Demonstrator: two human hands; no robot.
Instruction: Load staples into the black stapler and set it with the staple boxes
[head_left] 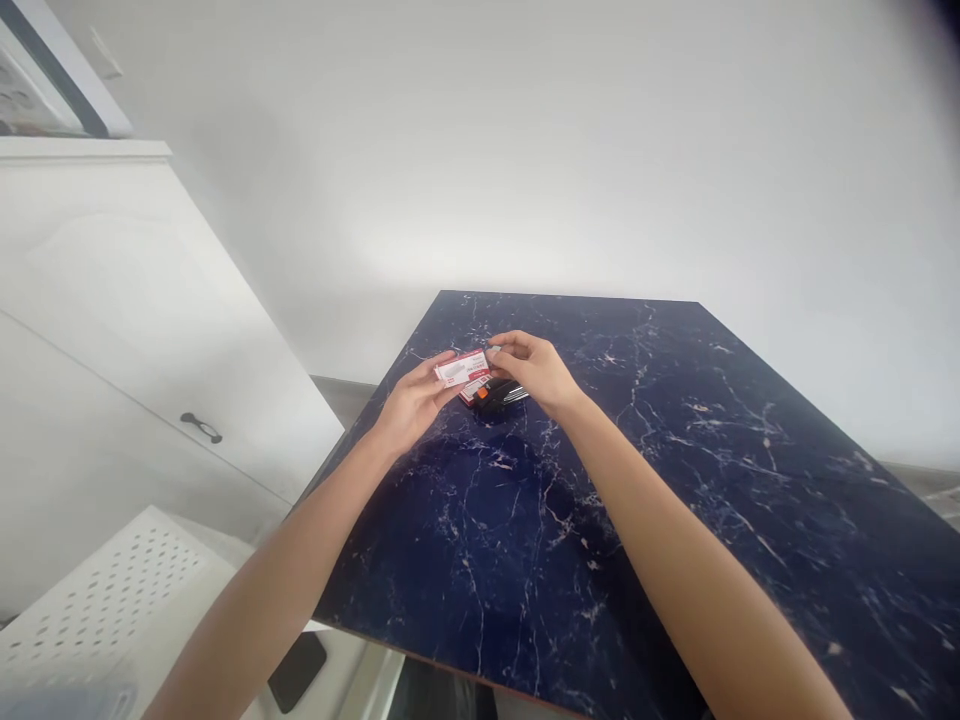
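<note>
A small box (463,369), red and white, sits just above the far-left part of the table (675,480). The left hand (412,403) grips its left end and the right hand (534,372) pinches its right end. A black object (499,396) lies on the table under the right hand.

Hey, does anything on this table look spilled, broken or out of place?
Nothing stands out. The left hand and right hand hold a small red-and-white box by a black object on the dark marble table.
</note>
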